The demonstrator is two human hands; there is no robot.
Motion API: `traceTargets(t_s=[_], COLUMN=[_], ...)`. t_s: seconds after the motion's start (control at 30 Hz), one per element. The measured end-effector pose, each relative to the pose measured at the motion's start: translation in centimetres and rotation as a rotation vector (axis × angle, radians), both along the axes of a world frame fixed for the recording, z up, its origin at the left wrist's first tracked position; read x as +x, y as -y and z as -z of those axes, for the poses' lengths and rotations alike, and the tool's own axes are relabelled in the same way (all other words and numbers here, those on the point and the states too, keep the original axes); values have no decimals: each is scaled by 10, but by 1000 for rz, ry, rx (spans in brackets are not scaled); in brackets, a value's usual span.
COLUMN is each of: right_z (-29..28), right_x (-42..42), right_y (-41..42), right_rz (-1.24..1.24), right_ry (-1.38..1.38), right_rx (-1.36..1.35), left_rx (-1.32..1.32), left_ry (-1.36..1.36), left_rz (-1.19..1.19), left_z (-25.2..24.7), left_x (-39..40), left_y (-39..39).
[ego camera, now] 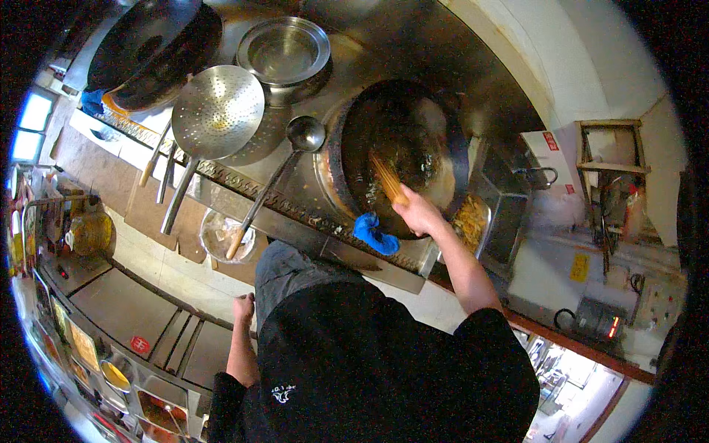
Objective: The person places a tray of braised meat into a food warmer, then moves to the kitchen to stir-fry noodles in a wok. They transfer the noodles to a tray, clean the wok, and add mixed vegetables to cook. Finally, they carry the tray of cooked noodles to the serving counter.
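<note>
My right hand [419,211] grips the butt of a bamboo wok brush [389,180]. The brush's split tips point into a large dark wok [360,138], whose inside looks wet and shiny. A blue cloth [375,233] is bunched on the near rim of that wok, just left of my right wrist. My left hand [243,307] hangs low by my left side, fingers curled, with nothing visible in it. Left of the wok, a steel ladle [306,134] with a wooden grip lies across the stove's front edge.
A perforated skimmer [217,111] and a steel basin [288,50] occupy the stove's middle. Another wok [149,50] leans far left. Right of my wok sits a tray of brownish food bits [471,221]. A plastic-lined bin [227,235] stands below the ladle; counters [119,310] run behind me.
</note>
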State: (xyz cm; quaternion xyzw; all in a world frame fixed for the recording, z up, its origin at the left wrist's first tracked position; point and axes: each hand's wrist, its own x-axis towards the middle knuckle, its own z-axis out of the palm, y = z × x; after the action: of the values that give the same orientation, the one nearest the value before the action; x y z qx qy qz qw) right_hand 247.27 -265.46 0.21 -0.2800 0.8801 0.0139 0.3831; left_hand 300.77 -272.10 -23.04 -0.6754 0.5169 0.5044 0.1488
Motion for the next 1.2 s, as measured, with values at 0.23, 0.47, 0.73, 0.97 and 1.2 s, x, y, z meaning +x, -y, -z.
traceTargets(t_s=[0.23,0.47,0.73,0.97,1.2], right_z=[36,1,27,18,-2], right_x=[-98,-64,-70,-85,-25], right_y=[15,-41,39,-41,22], right_rz=[-165,-255,-39,-245,-65], right_ry=[-520,-215,-426,-401,-95], right_rx=[99,366,29,419,47], left_rx=[72,209,-29,320,215], left_ry=[-199,-250,-278,-306,-175], left_rz=[-86,-382,115,-546,-287], left_z=[21,27,124,53,6], left_x=[25,18,69,38,0], left_y=[-14,3,-29,16,12])
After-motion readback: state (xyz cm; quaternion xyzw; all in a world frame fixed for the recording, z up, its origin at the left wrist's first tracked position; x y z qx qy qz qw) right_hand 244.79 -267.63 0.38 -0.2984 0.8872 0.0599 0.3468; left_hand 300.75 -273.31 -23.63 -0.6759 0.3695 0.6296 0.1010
